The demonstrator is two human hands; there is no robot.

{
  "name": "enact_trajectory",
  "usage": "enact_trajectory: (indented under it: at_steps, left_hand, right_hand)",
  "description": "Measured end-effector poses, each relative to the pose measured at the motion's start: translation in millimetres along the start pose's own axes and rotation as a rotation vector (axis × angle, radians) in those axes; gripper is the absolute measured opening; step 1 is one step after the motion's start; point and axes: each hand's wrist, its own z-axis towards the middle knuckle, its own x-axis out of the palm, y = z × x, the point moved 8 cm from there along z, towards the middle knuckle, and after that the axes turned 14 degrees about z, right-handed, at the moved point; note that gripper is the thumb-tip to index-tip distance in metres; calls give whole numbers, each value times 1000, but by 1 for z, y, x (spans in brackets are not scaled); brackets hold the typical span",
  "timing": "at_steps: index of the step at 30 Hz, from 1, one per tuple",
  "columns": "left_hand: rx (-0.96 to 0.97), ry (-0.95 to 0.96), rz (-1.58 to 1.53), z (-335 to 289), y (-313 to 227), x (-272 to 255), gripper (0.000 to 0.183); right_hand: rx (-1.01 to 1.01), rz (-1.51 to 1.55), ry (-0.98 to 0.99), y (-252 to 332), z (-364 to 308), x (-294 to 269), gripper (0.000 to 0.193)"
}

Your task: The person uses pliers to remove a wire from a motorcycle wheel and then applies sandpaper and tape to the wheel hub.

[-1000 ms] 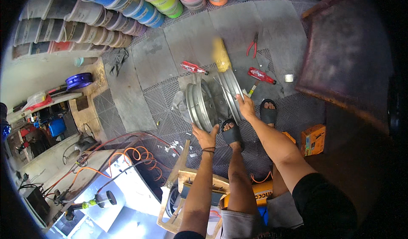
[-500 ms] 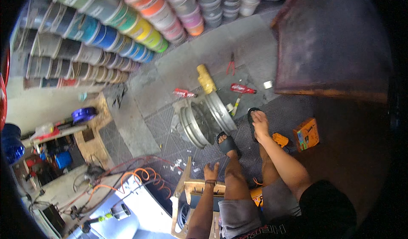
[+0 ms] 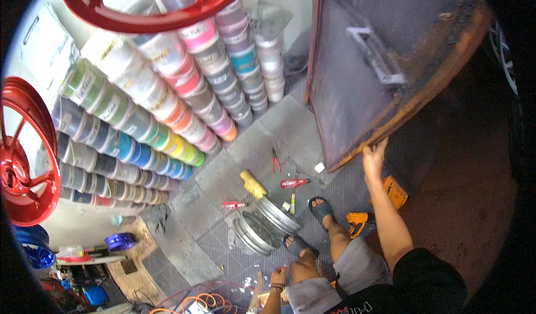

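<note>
My right hand [image 3: 375, 157] reaches forward with its fingers curled round the rusty lower edge of a large dark metal door [image 3: 346, 90]. A pale handle [image 3: 379, 57] sits on the door's face. My left hand [image 3: 278, 276] is low beside my left knee, close to a wooden chair [image 3: 262, 297]. Its fingers look curled in, and I see nothing in them. Ahead of my feet a silver wheel rim [image 3: 279, 216] lies on the floor. Around it are a yellow cylindrical object [image 3: 253, 184], two red tool-like items, one of them [image 3: 294, 183] nearer the door, and red-handled pliers [image 3: 276, 161].
Stacked labelled tubs [image 3: 134, 124] in many colours line the wall at the far left. Red wheels [image 3: 33, 152] hang at the left and top. An orange box [image 3: 395, 191] and an orange tool [image 3: 357, 222] lie right of my feet. A coiled orange hose [image 3: 209, 301] is lower left.
My right hand has moved from above my right foot, forward and right to the door's edge. My left hand's fingers have curled in. The view has shifted, bringing red wheels and the door handle in.
</note>
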Motion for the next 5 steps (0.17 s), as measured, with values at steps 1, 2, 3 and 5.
enact_trajectory:
  at_steps: [1,2,3,5]
  left_hand:
    - [-22,14,12,-16,-5,-9,67]
    - [-48,19,18,-22,-18,-19,69]
    - [-53,32,63,-16,-26,-24,69]
    - [-70,61,151,-4,2,-13,67]
  right_hand:
    - [-19,-9,-5,1,-1,0,85]
    - [-6,-59,-8,-1,-2,3,86]
    - [5,-112,-20,-7,-4,2,86]
    - [-47,-193,-13,-9,-11,5,88]
